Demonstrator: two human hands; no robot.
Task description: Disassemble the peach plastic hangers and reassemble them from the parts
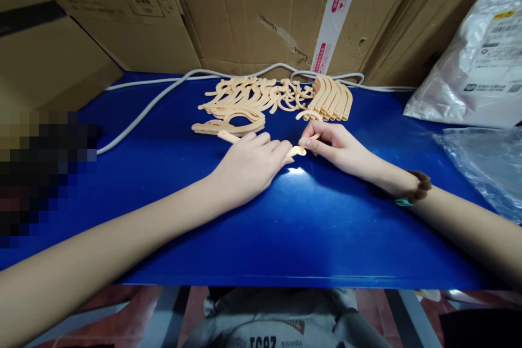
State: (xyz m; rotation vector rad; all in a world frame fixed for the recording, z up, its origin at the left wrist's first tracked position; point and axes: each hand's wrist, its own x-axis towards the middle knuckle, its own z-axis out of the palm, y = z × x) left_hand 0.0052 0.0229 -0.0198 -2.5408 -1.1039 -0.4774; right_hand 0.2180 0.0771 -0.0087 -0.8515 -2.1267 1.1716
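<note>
My left hand (253, 162) is closed around a beige plastic hanger arm (228, 136), palm down above the blue table. One end of the arm shows past the knuckles, the other by the fingertips. My right hand (336, 144) pinches a small curved beige hanger hook (309, 115) close to the arm's right end. Fingers hide part of the hook, so I cannot tell whether the two pieces touch. Just behind lie flat stacked hanger pieces (228, 126), a row of wavy hanger parts (240, 92), loose hooks (290, 96) and a neat row of curved arms (331, 99).
Cardboard boxes (253, 16) stand along the back of the blue table (261, 239). A white cable (153, 106) runs behind the parts and down the left. On the right are a packed plastic bag (468, 73) and clear film (485, 160). A blurred-out patch covers the left edge.
</note>
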